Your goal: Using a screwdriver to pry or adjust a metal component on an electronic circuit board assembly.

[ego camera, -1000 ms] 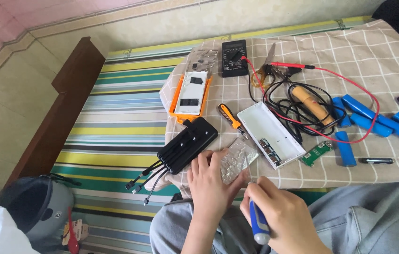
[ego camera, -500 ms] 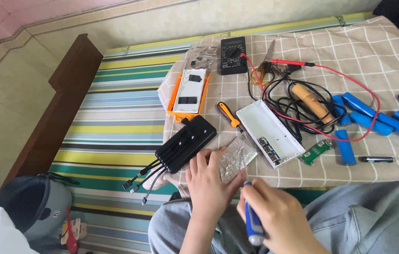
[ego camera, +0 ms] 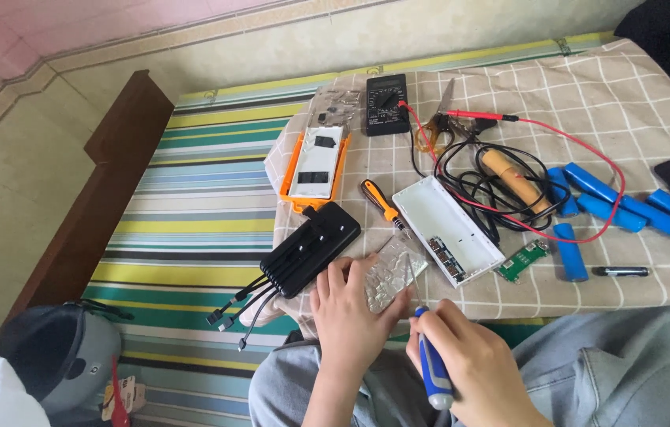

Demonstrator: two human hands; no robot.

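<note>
Beige checked cloth covers the work surface, where a small clear crinkled plastic packet is pressed flat by the left hand. A blue-handled screwdriver is gripped in the right hand, its tip hidden at the packet's edge. Just beside lie a black power bank with short cables and an open white plastic case.

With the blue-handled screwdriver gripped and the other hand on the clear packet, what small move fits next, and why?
Probably bring the blue-handled screwdriver tip onto the clear packet: the right hand holds it just beside the packet, which the left hand presses flat on the checked cloth.
</note>
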